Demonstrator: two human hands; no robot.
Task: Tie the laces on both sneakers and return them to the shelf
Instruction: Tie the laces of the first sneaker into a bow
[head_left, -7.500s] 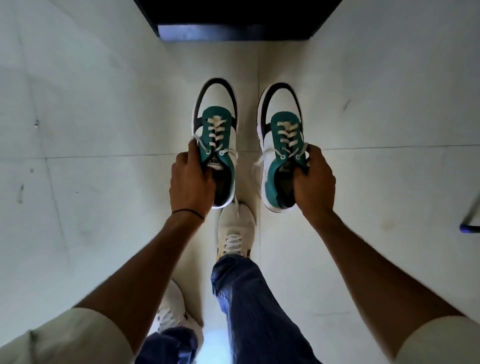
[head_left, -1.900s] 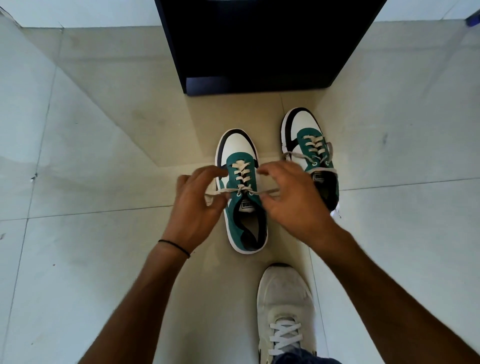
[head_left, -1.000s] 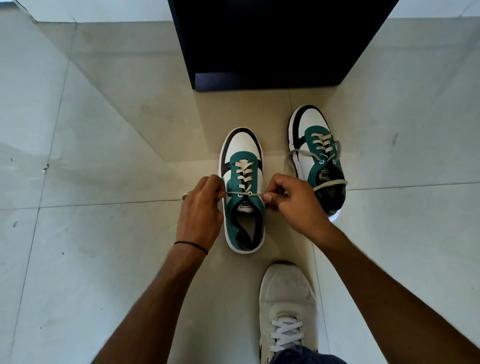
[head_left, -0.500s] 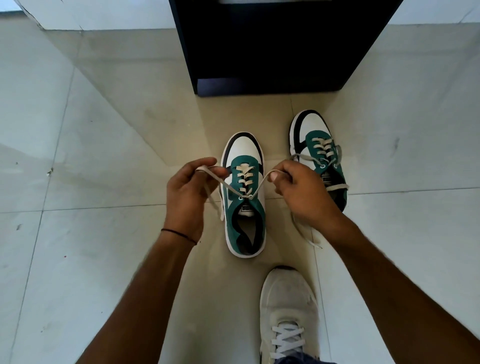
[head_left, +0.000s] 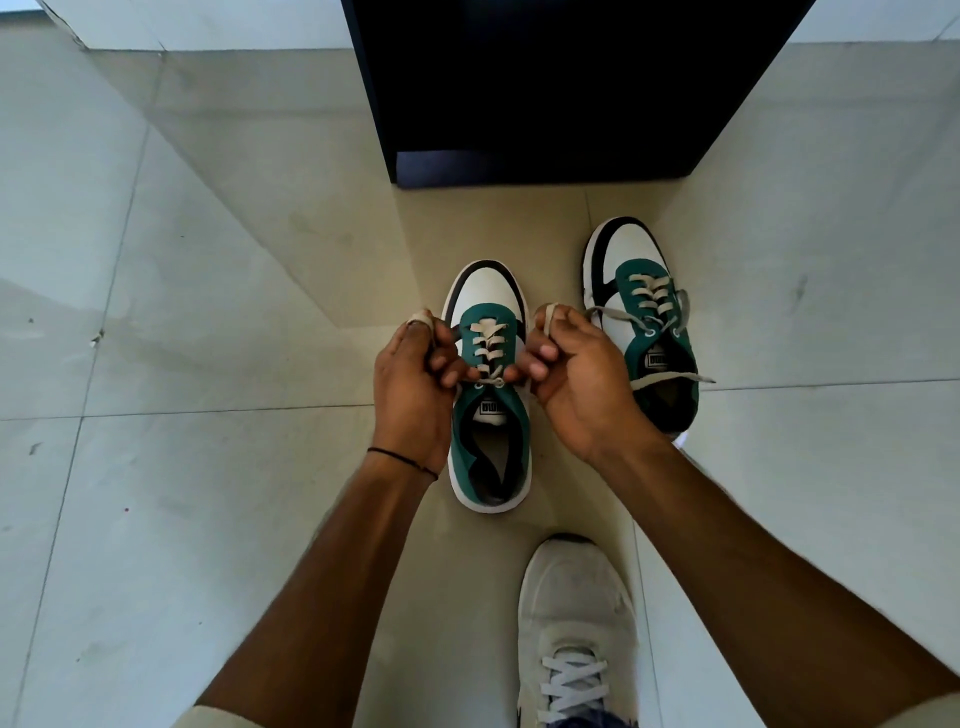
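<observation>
Two green, white and black sneakers stand on the tiled floor, toes pointing away from me. The left sneaker (head_left: 488, 415) lies between my hands. My left hand (head_left: 410, 384) pinches a loop of its cream lace (head_left: 420, 318) on the left side, and my right hand (head_left: 576, 379) pinches a second loop on the right side. Both loops stick up above my fingers, close over the top eyelets. The right sneaker (head_left: 644, 322) stands slightly farther away, its laces (head_left: 675, 378) loose and trailing over its sides.
A dark shelf unit (head_left: 561, 88) stands on the floor just beyond the sneakers. My own white shoe (head_left: 576, 629) is planted right behind the pair. Pale floor tiles (head_left: 182, 493) spread out to both sides.
My hands have come down and inward from holding the lace ends spread out. Each hand now holds a folded loop next to the left sneaker's tongue.
</observation>
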